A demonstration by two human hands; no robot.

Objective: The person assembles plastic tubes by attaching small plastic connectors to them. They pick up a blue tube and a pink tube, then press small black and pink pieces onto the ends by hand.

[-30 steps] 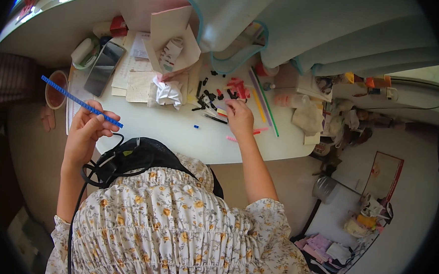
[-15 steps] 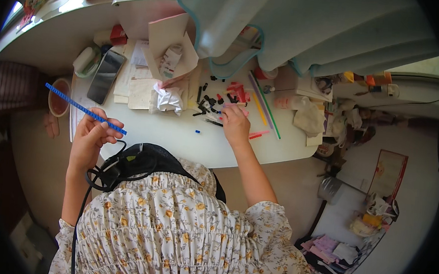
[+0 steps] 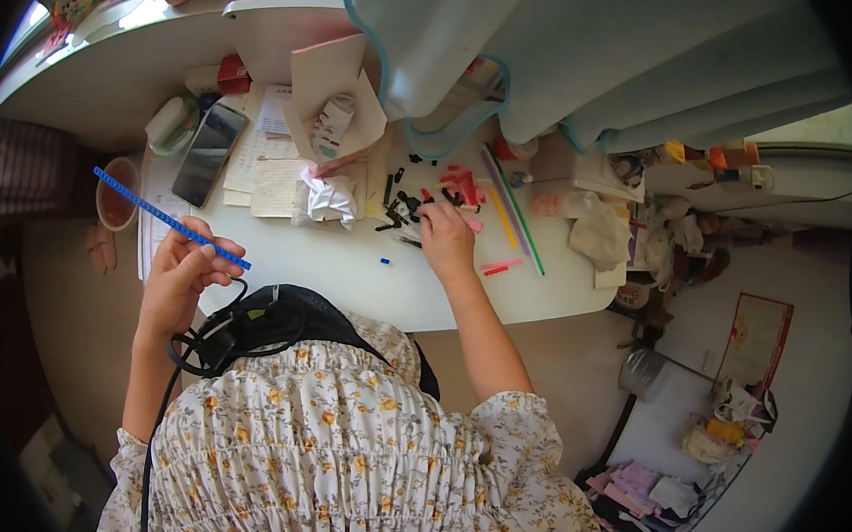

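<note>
My left hand [image 3: 183, 277] is closed around one end of a long, thin blue ridged strip [image 3: 150, 208], which looks like a row of small linked blocks. The strip slants up to the left, above the table's left edge. Over a scattered pile of small black pieces [image 3: 393, 207], my right hand [image 3: 448, 243] reaches down with bent fingers close together. What its fingertips hold, if anything, is hidden. Red and pink pieces [image 3: 463, 183] lie just beyond that hand. A single small blue block [image 3: 385, 261] rests on the tabletop between my hands.
Yellow, purple and green strips [image 3: 526, 223] lie right of the pile, with short red strips [image 3: 501, 267] nearer. On the left are a phone [image 3: 210, 154], papers, an open box [image 3: 332, 78] and a crumpled white wrapper [image 3: 329, 198]. A pale curtain [image 3: 591, 63] hangs over the table's back.
My right hand has shifted slightly left and nearer me, from the pink pieces toward the black ones. The left hand still holds the blue strip, nearly unmoved.
</note>
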